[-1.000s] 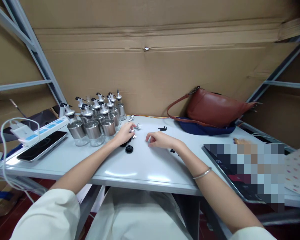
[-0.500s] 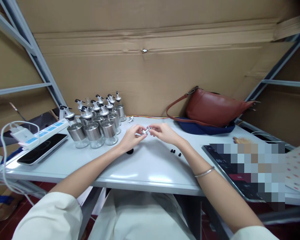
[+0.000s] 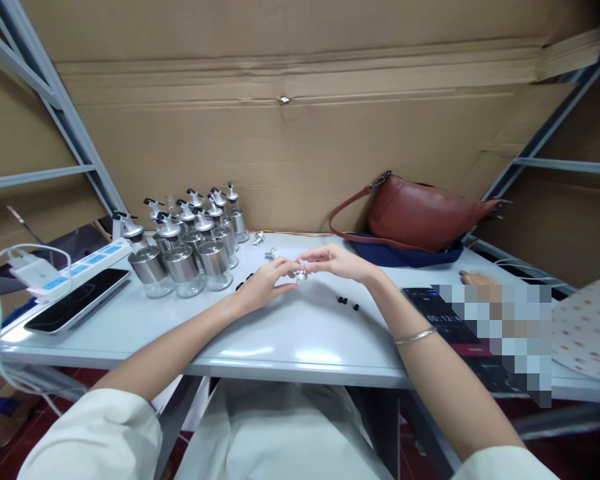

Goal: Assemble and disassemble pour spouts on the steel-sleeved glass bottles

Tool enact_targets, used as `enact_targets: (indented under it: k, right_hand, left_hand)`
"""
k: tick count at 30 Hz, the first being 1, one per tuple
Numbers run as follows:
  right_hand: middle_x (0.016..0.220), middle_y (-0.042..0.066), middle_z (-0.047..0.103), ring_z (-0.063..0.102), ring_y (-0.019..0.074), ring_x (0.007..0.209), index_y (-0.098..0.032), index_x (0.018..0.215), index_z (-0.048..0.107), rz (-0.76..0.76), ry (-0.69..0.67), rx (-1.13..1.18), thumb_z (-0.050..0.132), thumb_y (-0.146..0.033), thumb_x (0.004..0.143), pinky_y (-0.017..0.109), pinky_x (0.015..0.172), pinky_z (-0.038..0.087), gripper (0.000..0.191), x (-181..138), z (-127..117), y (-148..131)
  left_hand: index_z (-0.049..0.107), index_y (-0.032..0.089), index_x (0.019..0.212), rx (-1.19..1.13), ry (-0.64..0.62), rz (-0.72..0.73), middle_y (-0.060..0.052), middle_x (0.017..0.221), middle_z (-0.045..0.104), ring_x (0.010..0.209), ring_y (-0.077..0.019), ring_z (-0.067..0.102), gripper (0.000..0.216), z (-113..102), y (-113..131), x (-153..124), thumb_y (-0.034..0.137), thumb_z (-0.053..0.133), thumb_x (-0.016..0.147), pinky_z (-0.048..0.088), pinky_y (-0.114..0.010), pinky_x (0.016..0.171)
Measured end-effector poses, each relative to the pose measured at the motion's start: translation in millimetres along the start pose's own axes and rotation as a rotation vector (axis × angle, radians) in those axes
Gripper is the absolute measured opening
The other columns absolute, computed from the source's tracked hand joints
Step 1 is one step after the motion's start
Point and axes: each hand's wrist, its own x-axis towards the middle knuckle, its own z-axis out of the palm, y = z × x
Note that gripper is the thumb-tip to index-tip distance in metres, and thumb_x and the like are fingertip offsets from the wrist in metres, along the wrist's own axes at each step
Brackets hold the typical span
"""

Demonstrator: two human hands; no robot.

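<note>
My left hand (image 3: 269, 283) and my right hand (image 3: 337, 262) meet over the middle of the table. Between their fingertips is a small silver pourer top (image 3: 301, 273), its round base facing down. My right thumb and fingers pinch its upper part, while my left fingers close on its left side. Fingers hide some of it. Just behind my left hand lies a silver spout piece (image 3: 271, 253), with another spout piece (image 3: 259, 238) farther back. Black parts (image 3: 240, 286) show partly beside my left wrist. Several small black plugs (image 3: 344, 301) lie below my right hand.
Glass bottles with steel sleeves and pourers (image 3: 181, 263) stand together at left. Beyond them are a power strip (image 3: 83, 270) and a dark phone-like device (image 3: 75, 300). A brown bag (image 3: 420, 213) sits at back right; a tablet (image 3: 443, 320) lies at right.
The silver pourer top has turned so its round base faces down. My left hand has opened slightly and shifted, and a spout piece and more black parts now show behind it.
</note>
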Motion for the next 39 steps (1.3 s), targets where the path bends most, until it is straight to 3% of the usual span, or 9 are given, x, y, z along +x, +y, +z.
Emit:
enact_targets:
  k: [7,10,15,22,26,32,39]
  right_hand:
    - [0.088,0.006,0.069,0.059,0.0163,0.083,-0.014,0.101,0.068,0.064,-0.067,0.024,0.07,-0.043,0.068,0.032,0.08,0.043,0.044,-7.8,-5.6,-8.5]
    - [0.084,0.004,0.068,0.058,0.0151,0.078,-0.015,0.091,0.069,0.173,-0.141,-0.121,0.072,-0.04,0.064,0.029,0.075,0.043,0.037,-14.9,-15.0,-8.0]
    - [0.062,-0.001,0.063,0.052,0.0124,0.062,-0.016,0.066,0.065,0.439,-0.229,-0.346,0.075,-0.03,0.052,0.025,0.062,0.04,0.023,-22.7,-31.7,8.1]
    - [0.059,-0.002,0.065,0.054,0.0143,0.061,-0.019,0.064,0.07,0.549,-0.229,-0.494,0.071,-0.027,0.052,0.026,0.059,0.039,0.014,-21.1,-31.4,13.3]
    - [0.058,0.0,0.064,0.055,0.0145,0.059,-0.017,0.063,0.068,0.486,-0.161,-0.506,0.067,-0.028,0.058,0.026,0.056,0.038,0.012,-20.4,-29.0,9.9]
    - [0.071,0.004,0.07,0.063,0.0145,0.069,-0.015,0.068,0.059,0.215,-0.058,-0.041,0.07,-0.032,0.064,0.027,0.068,0.046,0.02,-22.7,-21.9,-6.8]
    - [0.06,-0.001,0.064,0.054,0.0081,0.052,-0.014,0.066,0.058,0.062,-0.002,0.169,0.078,-0.034,0.061,0.024,0.056,0.043,0.028,-16.5,-11.8,-10.4]
  left_hand:
    - [0.054,0.02,0.115,0.089,-0.009,0.055,-0.007,0.108,0.062,0.098,-0.0158,0.06,0.027,4.8,7.2,-1.0,0.027,0.052,0.089,0.046,-0.03,0.088]
    - [0.056,0.021,0.11,0.211,-0.052,0.071,-0.006,0.107,0.064,0.101,-0.0181,0.059,0.024,5.0,8.9,-0.9,0.03,0.054,0.088,0.044,-0.031,0.088]
    - [0.059,0.02,0.105,0.359,-0.132,0.1,-0.005,0.096,0.065,0.09,-0.0179,0.06,0.022,4.9,11.5,-0.6,0.031,0.056,0.087,0.04,-0.032,0.084]
    - [0.061,0.02,0.104,0.431,-0.134,0.116,-0.005,0.094,0.061,0.084,-0.0161,0.056,0.021,6.2,14.5,-1.0,0.031,0.055,0.087,0.037,-0.031,0.084]
    - [0.06,0.02,0.105,0.424,-0.121,0.119,-0.005,0.094,0.061,0.084,-0.0158,0.056,0.021,5.5,14.1,-1.2,0.03,0.055,0.087,0.036,-0.031,0.084]
    - [0.06,0.021,0.108,0.402,-0.107,0.135,-0.005,0.096,0.061,0.087,-0.016,0.056,0.023,5.7,13.0,-1.3,0.031,0.052,0.089,0.036,-0.032,0.086]
    - [0.061,0.021,0.105,0.403,-0.063,0.17,-0.004,0.096,0.065,0.086,-0.0147,0.058,0.019,4.5,15.6,-0.1,0.029,0.051,0.089,0.035,-0.033,0.089]
